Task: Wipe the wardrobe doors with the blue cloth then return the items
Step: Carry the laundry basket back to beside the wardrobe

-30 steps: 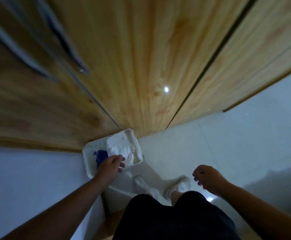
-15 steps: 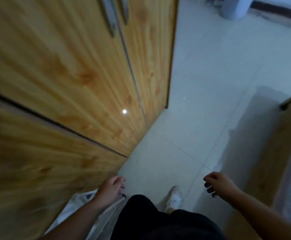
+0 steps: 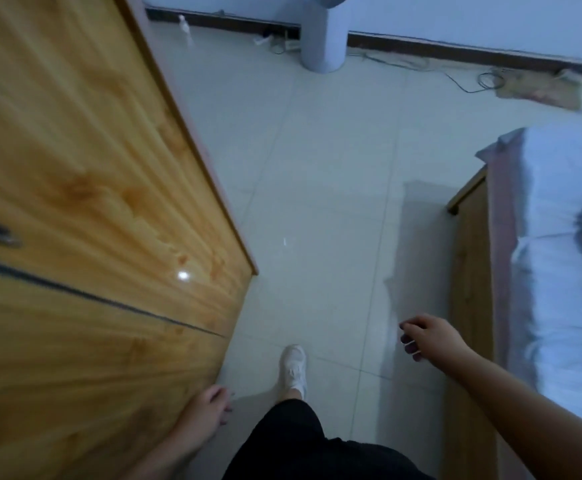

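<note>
Along the gap between wardrobe (image 3: 85,188) and bed (image 3: 559,237), the person stood on pale floor tiles (image 3: 317,174), one white shoe (image 3: 293,370) stepping forward. The left hand (image 3: 206,408) hung low, just beside the bottom edge of the nearest door (image 3: 75,375), fingers loosely spread and gripping nothing that I could see. The right hand (image 3: 428,341) hovered out over the tiles, near the wooden bed frame (image 3: 469,278), fingers half curled and empty too. And the blue cloth? Nowhere in sight, not in either hand, not on the floor ahead, so I could not say which way it lay from either grip. The doors ran along the person's left, their long face stretching away toward the far wall, the corner edge (image 3: 192,147) marking where the wood ended and open floor began. That put the left hand far closer to the doors than the right. Room to move looked decent: a clear lane of tile straight ahead, narrowing by the bed frame on the right. Farther off, a pale cylinder (image 3: 322,39) stood by the skirting with loose cables (image 3: 483,79) trailing along the wall, a tripping risk, I judged, if the walk carried that far. With both hands empty, wiping seemed either finished or paused.
</note>
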`<act>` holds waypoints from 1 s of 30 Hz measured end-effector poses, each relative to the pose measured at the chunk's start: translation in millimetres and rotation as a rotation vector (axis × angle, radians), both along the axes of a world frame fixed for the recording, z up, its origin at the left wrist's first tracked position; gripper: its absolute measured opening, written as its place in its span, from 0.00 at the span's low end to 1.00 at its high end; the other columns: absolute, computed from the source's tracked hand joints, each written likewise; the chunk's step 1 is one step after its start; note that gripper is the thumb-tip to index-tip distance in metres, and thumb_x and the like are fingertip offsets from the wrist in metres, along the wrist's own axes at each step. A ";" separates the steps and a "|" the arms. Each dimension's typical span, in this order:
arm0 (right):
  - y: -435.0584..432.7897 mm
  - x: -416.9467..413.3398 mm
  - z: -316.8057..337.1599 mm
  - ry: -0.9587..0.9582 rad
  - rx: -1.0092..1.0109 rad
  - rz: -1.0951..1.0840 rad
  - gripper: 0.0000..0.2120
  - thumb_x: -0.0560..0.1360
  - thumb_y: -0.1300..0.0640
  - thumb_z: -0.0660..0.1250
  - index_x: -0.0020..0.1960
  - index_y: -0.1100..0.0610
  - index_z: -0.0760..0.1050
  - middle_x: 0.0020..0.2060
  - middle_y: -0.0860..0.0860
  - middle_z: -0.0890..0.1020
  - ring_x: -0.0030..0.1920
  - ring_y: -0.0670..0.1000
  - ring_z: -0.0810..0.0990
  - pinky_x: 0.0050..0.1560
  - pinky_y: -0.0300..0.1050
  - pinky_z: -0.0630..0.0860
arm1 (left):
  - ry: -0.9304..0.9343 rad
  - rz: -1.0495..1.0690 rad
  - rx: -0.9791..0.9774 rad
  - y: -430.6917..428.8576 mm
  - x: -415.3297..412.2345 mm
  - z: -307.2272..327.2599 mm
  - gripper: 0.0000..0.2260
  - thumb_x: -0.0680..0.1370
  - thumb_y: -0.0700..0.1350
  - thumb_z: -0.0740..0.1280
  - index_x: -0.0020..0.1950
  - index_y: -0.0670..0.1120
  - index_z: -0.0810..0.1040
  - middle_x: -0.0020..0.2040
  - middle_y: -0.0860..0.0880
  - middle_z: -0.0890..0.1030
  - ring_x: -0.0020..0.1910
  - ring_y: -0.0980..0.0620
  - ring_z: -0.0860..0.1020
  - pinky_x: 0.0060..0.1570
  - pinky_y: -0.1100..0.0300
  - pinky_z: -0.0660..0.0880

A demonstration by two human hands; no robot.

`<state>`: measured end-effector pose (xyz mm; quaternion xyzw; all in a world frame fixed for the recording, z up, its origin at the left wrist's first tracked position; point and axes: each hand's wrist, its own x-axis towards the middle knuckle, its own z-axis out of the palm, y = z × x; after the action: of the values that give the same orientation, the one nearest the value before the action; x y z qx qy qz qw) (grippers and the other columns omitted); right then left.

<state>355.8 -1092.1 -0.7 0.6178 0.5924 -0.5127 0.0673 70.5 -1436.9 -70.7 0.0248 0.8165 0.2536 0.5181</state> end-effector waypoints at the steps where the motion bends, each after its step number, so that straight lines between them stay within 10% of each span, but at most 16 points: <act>1: 12.2 0.6 1.0 -0.024 0.002 -0.011 0.06 0.81 0.60 0.65 0.49 0.57 0.81 0.41 0.58 0.85 0.36 0.55 0.83 0.34 0.46 0.79 | 0.010 -0.007 0.019 31.6 -14.7 3.5 0.09 0.85 0.43 0.64 0.50 0.43 0.82 0.40 0.45 0.82 0.31 0.50 0.75 0.27 0.64 0.64; 18: 176.9 18.3 -54.6 -0.246 -0.399 -0.281 0.09 0.81 0.59 0.66 0.50 0.64 0.80 0.37 0.61 0.82 0.29 0.55 0.78 0.32 0.44 0.75 | 0.129 -0.317 0.142 462.7 -154.8 65.0 0.08 0.85 0.49 0.63 0.54 0.49 0.81 0.49 0.48 0.84 0.41 0.49 0.80 0.36 0.60 0.72; 30: 496.7 -174.2 13.5 -0.046 -0.095 0.007 0.09 0.82 0.60 0.63 0.55 0.63 0.80 0.49 0.62 0.84 0.40 0.55 0.80 0.42 0.49 0.77 | 0.126 -0.131 -0.001 560.4 -224.8 47.3 0.07 0.86 0.45 0.63 0.56 0.46 0.81 0.47 0.45 0.86 0.38 0.48 0.80 0.33 0.60 0.71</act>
<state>181.6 -595.4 12.7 0.6235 0.5679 -0.5255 0.1119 -154.3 -876.5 -23.4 0.0936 0.8442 0.2168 0.4811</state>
